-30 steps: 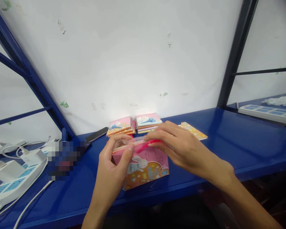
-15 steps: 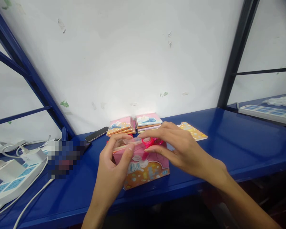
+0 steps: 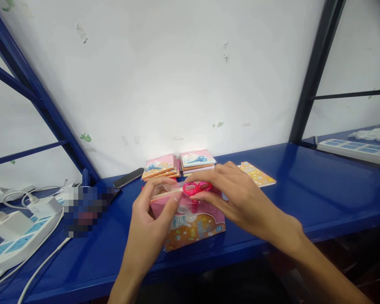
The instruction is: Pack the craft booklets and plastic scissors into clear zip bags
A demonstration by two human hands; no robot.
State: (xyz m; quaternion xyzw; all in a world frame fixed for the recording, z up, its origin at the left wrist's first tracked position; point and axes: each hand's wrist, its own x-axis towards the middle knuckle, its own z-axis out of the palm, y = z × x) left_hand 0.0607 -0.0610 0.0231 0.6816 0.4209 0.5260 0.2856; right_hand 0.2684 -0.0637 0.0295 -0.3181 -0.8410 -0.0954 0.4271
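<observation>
so left hand [image 3: 147,230] grips box [image 3: 198,223], right hand [image 3: 243,202] scissors [image 3: 190,183].

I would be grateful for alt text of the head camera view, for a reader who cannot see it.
Two hands work over a pink rabbit-printed pad on a blue metal shelf: the left hand holds its top edge, and the right hand pinches pink scissors. Similar stacked pads and a smartphone lie behind.
</observation>
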